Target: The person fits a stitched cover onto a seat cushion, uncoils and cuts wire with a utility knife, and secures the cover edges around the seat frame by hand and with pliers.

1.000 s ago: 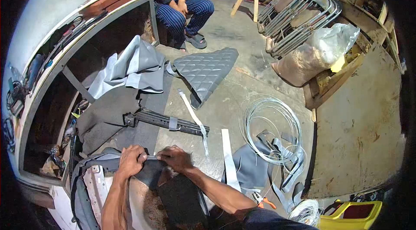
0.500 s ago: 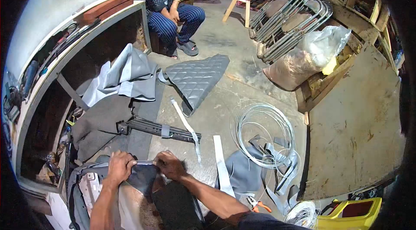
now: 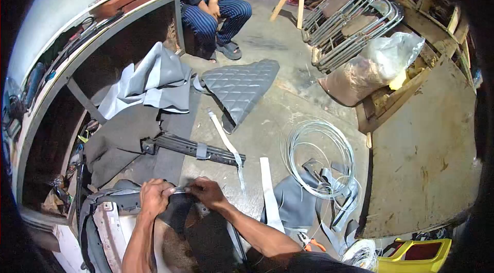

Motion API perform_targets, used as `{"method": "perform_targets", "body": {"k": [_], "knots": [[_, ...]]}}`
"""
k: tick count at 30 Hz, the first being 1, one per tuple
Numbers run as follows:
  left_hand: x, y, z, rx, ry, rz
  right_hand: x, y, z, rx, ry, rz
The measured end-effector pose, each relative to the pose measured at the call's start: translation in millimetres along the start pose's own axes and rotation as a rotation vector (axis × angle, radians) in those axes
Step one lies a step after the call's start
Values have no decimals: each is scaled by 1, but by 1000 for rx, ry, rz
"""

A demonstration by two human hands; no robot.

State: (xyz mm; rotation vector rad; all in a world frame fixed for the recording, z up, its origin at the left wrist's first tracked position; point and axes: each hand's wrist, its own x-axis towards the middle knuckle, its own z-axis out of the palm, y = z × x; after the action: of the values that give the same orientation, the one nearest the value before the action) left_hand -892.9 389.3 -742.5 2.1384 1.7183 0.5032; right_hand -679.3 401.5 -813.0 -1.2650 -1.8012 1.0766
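Note:
A seat part with dark grey covering (image 3: 92, 232) and a pale metal frame (image 3: 110, 221) lies at the bottom, below my hands. My left hand (image 3: 156, 197) pinches the cover's edge (image 3: 179, 189) at its left end. Close by on the right, my right hand (image 3: 206, 192) pinches the same edge, its fingers bent. Between the hands the edge runs as a short, light strip, with dark fabric hanging under it. Beyond them a black metal rail (image 3: 180, 145) lies on grey fabric, and a quilted grey piece (image 3: 244, 85) rests on the floor.
A wire coil (image 3: 320, 157), grey scraps (image 3: 290, 198) and orange-handled pliers (image 3: 312, 242) lie right of my arms. A board (image 3: 422, 154) stands at the right, folded chairs (image 3: 350, 28) behind. A shelf (image 3: 67, 67) is at the left. A person (image 3: 208, 10) sits at the back.
The view has shifted slightly left and then back right. Both hands stay on the cover's edge, and the strip between them has changed its angle a little.

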Motion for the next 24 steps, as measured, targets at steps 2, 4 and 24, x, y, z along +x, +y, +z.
{"method": "perform_targets", "body": {"k": [2,4,24], "knots": [[0,0,-5,-59,-37,37,-1,0,7,1,38,-14],[1,-7,-1,-77,-44,70,-3,-5,3,8,4,-3],[-63,-121,-142,463,-49,-65,-7,-1,7,-138,162,-108]]}}
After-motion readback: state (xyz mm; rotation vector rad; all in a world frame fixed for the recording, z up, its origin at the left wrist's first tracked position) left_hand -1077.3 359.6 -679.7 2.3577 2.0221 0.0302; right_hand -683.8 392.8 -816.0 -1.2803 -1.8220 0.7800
